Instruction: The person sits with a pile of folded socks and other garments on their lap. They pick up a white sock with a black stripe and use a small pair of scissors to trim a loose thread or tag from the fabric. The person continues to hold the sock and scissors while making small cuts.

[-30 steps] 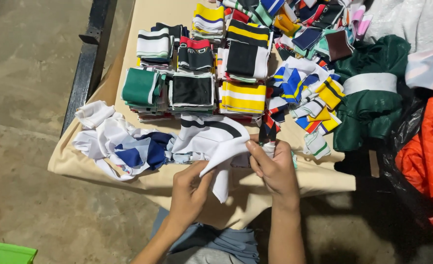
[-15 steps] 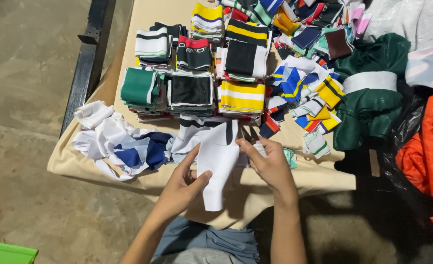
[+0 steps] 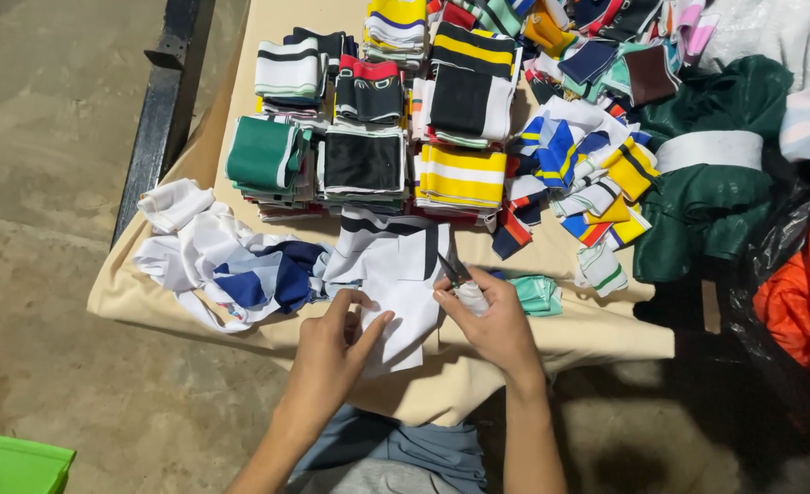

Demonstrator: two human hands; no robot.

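Observation:
My left hand (image 3: pixel 336 343) pinches the lower left edge of a white fabric piece (image 3: pixel 403 302) with black trim, which lies flat near the front edge of the tan-covered table (image 3: pixel 597 334). My right hand (image 3: pixel 487 320) holds a small pair of scissors (image 3: pixel 455 274), its blades pointing up at the right edge of the same white piece. Both hands rest over the table's front edge.
Folded striped fabric stacks (image 3: pixel 364 165) in green, black, yellow and white fill the table behind. A loose white and blue heap (image 3: pixel 231 265) lies at left, a dark green garment (image 3: pixel 716 174) and an orange one (image 3: pixel 803 293) at right. A green bin (image 3: pixel 11 467) sits on the floor.
The white piece was held up and crumpled between both hands; it now lies spread flat on the table, with my hands lowered onto its two sides.

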